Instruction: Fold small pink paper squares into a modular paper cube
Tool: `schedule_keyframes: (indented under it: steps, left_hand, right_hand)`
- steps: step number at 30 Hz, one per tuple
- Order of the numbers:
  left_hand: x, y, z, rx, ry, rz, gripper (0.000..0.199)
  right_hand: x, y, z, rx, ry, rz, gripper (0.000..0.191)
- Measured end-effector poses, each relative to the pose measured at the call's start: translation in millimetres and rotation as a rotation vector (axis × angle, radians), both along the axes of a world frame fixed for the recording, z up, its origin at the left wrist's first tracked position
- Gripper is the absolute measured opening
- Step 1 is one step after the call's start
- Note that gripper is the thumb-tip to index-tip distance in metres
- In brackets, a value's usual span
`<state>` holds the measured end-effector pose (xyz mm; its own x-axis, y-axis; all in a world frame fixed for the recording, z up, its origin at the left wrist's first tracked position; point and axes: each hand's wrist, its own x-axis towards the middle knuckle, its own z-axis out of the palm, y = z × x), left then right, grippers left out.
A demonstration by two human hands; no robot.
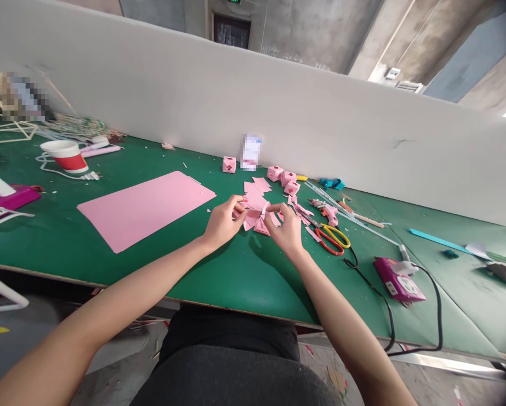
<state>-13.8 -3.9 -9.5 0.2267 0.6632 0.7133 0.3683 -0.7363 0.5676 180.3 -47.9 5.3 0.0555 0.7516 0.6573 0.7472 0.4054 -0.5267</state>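
My left hand [224, 223] and my right hand [285, 228] are close together over the table, each with thumb and fingers pinched. Between them is a small pink paper piece [253, 216], held at its left and right sides. Under and behind the hands lie several loose pink paper pieces [259, 184], partly hidden by my fingers. Scissors [332, 239] with red and yellow handles rest just right of my right hand, among narrow pink scraps. Small folded pink paper cubes [275, 173] with cut openings stand beyond; another cube [229, 164] sits farther left.
A large pink sheet [145, 210] lies left on the green table [236, 276]. Power strips [399, 280] with cords stand at right and far left. A paper cup [69, 158] is at back left. A white partition [172, 96] bounds the back.
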Motion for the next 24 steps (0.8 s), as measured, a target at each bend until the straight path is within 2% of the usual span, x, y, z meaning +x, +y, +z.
schedule_keyframes:
  steps: [3,11,16,21,24]
  left_hand:
    - [3,-3,-2.8,0.014,0.037,-0.029,0.024]
    - [6,-6,-6.3,0.022,0.14,-0.081,0.031]
    - [4,-1,-2.7,0.02,0.175,-0.002,0.034]
    - [-10,16,2.0,-0.077,-0.01,0.192,0.034]
    - [-11,17,0.8,-0.11,-0.062,0.144,0.031]
  right_hand:
    - [-6,0,-2.6,-0.011,-0.056,0.079,0.01]
    - [-10,2,-10.1,-0.017,-0.184,0.109,0.009]
    - [-13,3,-8.1,-0.006,-0.219,0.07,0.014]
    - [-2,1,-0.5,0.002,-0.104,-0.044,0.013]
    - [2,0,1.0,-0.023,-0.061,-0.029,0.01]
